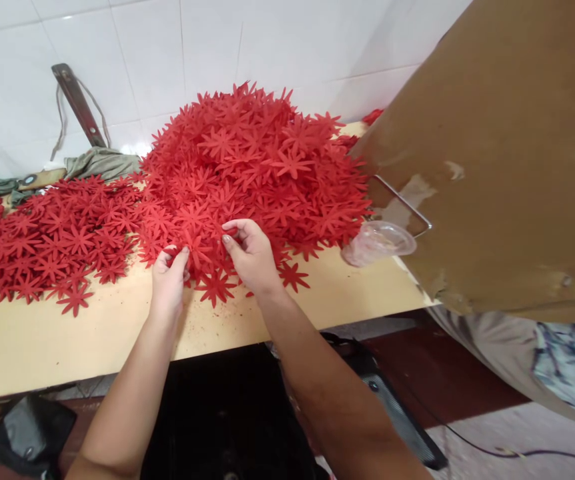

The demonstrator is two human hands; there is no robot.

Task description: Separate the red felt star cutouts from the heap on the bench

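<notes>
Sorting looks underway: both hands, left (170, 270) and right (250, 253), pinch red flower cutouts (202, 250) at the big pile's (252, 160) near edge on the counter (42, 340), likely needing a clean peel apart.

White tiled wall (207, 47) behind a pale wooden table (42, 340); dark reddish floor (447, 387) below.

A big heap of red flower cutouts (252, 167) lies on the bench (117, 333), thin many-petalled shapes piled loosely; a flatter spread of cutouts (52, 240) lies just left of the heap.
</notes>
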